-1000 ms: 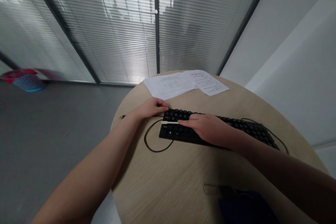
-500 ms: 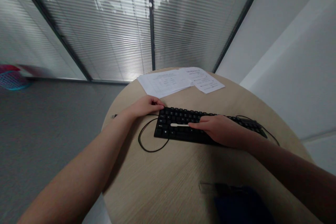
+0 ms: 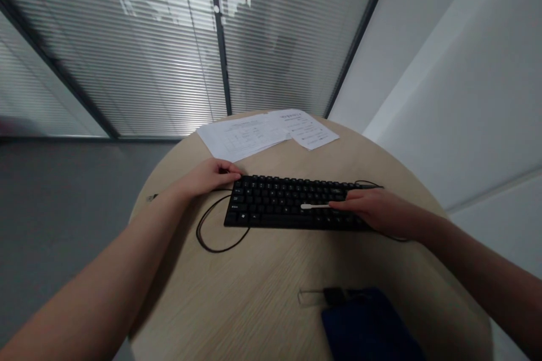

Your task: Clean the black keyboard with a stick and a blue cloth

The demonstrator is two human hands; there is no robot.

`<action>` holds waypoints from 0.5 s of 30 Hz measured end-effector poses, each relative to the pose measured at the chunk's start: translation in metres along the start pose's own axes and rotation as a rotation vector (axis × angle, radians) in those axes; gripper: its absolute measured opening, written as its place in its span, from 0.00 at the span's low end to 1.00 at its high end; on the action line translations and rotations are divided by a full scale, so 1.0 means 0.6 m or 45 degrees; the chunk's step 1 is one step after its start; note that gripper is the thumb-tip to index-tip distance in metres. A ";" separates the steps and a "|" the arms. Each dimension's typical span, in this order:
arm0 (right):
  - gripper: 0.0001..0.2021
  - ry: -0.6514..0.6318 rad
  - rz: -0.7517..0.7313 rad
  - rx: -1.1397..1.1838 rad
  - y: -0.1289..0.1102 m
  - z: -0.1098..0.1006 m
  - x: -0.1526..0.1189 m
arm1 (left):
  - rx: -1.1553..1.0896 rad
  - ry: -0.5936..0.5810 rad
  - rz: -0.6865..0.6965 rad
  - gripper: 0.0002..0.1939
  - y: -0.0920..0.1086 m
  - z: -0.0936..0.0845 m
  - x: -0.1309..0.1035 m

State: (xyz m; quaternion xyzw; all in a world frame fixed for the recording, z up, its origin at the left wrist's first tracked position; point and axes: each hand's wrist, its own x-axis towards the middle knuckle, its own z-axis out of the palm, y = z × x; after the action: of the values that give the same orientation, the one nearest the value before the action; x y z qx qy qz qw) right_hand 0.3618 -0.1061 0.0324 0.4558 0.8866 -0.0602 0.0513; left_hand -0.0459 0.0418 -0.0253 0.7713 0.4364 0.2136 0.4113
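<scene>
A black keyboard (image 3: 271,206) lies flat on the round wooden table. At its far left corner, the closed fingers of my left hand (image 3: 214,176) grip the edge. My right hand (image 3: 375,208) is over the right part of the keyboard and pinches a thin white swab (image 3: 314,206). The swab's thicker tip points left, over the keys near the middle; whether it touches them I cannot tell. My right hand and wrist cover part of the number keys. The keyboard's black cable (image 3: 203,242) loops out on the left, with a plug (image 3: 151,197) beside my left forearm.
Printed sheets of paper (image 3: 249,138) lie at the far side of the table (image 3: 237,299). Near the front edge are a dark blue pouch (image 3: 368,327) and a clear, flat rectangular item (image 3: 311,298). Blinds (image 3: 169,67) and a white wall (image 3: 474,84) stand beyond.
My right hand has moved the swab to the right along the keyboard, from the left keys toward the middle. The keyboard sits straighter to me. The view has shifted right; my left hand stays at the corner.
</scene>
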 end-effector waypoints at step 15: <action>0.26 0.005 0.142 0.106 0.091 0.016 -0.103 | 0.053 0.019 -0.045 0.16 0.009 -0.003 -0.001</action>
State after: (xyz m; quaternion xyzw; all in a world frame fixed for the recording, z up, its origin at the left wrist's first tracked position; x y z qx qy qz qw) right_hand 0.4427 -0.1256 0.0286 0.5064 0.8566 -0.0930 0.0339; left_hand -0.0446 0.0405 -0.0198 0.7701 0.4573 0.2028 0.3958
